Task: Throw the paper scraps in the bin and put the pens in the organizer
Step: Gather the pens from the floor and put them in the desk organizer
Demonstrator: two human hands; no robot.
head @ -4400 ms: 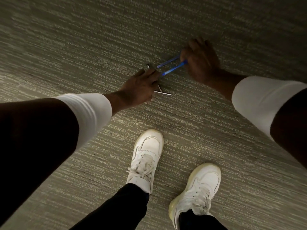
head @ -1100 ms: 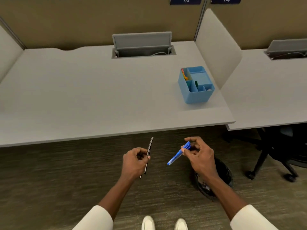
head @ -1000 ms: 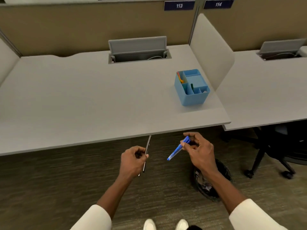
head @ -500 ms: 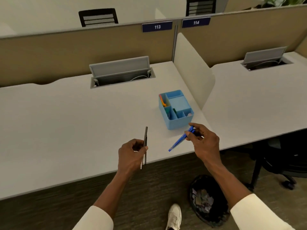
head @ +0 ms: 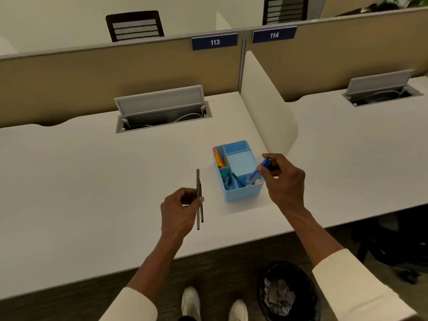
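Observation:
A light blue organizer [head: 240, 195] with several compartments stands on the white desk [head: 92, 181]; orange and green pens sit in its left compartments. My right hand [head: 281, 181] grips blue pens [head: 256, 174], their lower tips over the organizer's front right compartment. My left hand [head: 179, 210] holds two dark pens [head: 198, 198] upright above the desk, just left of the organizer. A black mesh bin [head: 289, 293] with paper scraps in it stands on the floor under the desk edge, by my right forearm.
A white divider panel [head: 266, 103] rises just right of the organizer, splitting desks 113 and 114. An open cable hatch [head: 162, 112] sits at the desk's back. A dark chair [head: 393, 246] stands under the right desk. My white shoes [head: 192, 302] show below.
I picked the pens off the carpet and stood up to the desk. In the last half second my right hand carried the blue pens over the organizer; my left hand rose slightly.

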